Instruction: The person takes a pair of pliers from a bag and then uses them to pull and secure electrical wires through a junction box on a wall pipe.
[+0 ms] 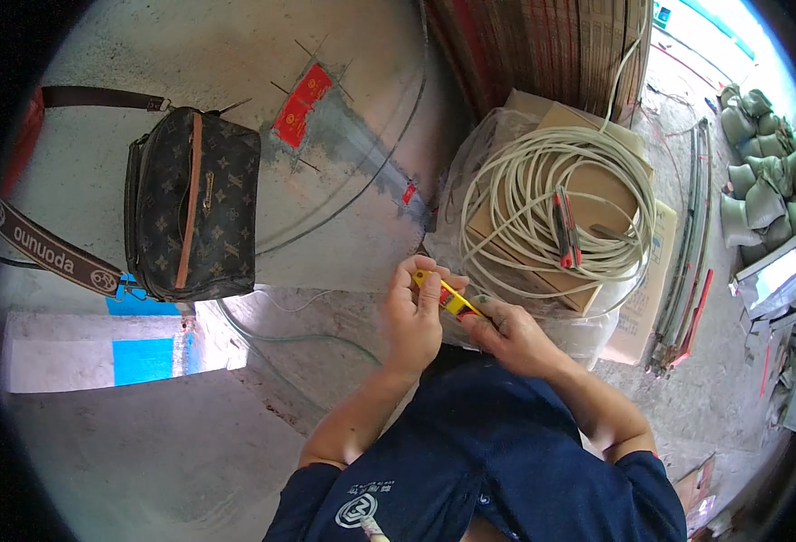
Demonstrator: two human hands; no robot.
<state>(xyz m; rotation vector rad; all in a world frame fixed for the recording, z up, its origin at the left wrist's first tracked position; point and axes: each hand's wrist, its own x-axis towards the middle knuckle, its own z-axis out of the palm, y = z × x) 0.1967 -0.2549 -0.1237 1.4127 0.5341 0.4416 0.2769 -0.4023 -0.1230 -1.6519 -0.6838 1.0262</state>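
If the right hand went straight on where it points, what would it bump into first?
Beyond the yellow item it holds, probably the left hand, close by at the item's other end; depth is hard to judge.

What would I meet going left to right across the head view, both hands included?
Brown patterned bag, red panel, left hand, right hand (a yellow tool held between the two), red-and-black tool, long thin bars, heap of grey-green rounded things.
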